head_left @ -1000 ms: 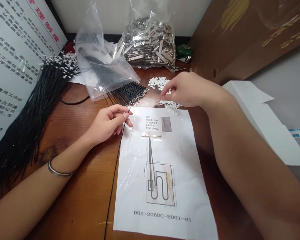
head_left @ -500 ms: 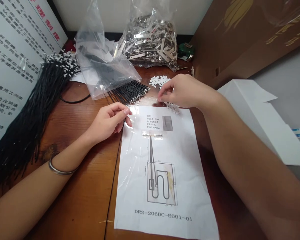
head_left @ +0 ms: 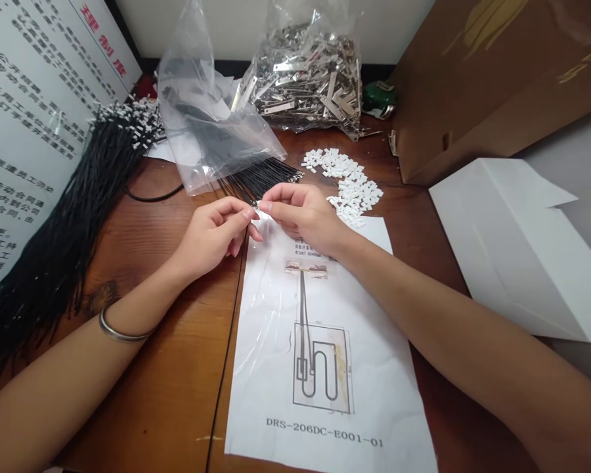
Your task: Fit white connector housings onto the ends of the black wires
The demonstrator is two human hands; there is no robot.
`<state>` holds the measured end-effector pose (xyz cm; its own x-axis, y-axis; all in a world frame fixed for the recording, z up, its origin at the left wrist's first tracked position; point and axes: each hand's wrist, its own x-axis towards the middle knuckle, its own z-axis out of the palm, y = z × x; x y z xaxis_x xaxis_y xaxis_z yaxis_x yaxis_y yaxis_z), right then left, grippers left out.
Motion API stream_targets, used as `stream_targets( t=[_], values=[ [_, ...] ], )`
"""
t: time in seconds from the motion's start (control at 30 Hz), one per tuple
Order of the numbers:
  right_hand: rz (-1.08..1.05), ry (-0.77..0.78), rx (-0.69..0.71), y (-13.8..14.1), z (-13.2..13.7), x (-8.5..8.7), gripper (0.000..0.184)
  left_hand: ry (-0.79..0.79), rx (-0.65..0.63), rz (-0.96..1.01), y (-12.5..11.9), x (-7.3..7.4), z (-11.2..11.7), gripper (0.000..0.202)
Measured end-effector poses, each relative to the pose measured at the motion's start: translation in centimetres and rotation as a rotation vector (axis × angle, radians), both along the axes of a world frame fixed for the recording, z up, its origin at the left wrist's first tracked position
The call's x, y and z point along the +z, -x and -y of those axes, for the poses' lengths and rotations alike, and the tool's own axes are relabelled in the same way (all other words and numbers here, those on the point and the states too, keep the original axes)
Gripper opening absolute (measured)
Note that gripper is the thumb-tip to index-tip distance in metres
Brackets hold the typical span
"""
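Observation:
My left hand [head_left: 217, 230] is closed in a pinch on a thin black wire [head_left: 232, 322], which trails down the table beside the paper. My right hand [head_left: 303, 217] meets it at the fingertips, pinching what looks like a small white connector housing, mostly covered by the fingers. Behind my right hand lies a spread of white connector housings [head_left: 357, 190]. Just beyond both hands, a bundle of black wires [head_left: 261, 176] with metal-tipped ends sticks out from under a clear plastic bag [head_left: 197, 157].
A printed drawing sheet [head_left: 266, 368] lies under my hands. At left rests a big bunch of black wires with white ends [head_left: 83, 203]. A bag of metal strips [head_left: 305, 85] stands at the back. A brown box [head_left: 453, 85] and folded white card [head_left: 512, 243] are at right.
My right hand has moved left from the white housings to my left hand's fingertips. The left hand keeps its hold on the wire. The view has shifted slightly.

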<state>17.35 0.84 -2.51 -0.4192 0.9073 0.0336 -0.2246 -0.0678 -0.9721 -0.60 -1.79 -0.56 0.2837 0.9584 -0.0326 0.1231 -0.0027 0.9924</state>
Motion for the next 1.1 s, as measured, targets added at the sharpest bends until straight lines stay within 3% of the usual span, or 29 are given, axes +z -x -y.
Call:
stream_targets(
  t=[0.5,1.1],
  values=[
    [0.026,-0.058,0.155,-0.52,0.26,0.05,0.013,-0.042,-0.12,0.038,0.31,-0.12,0.03,0.024],
    [-0.01,-0.022,0.257,-0.65,0.31,0.11,0.013,-0.075,-0.165,0.001,0.49,-0.14,0.21,0.036]
  ],
)
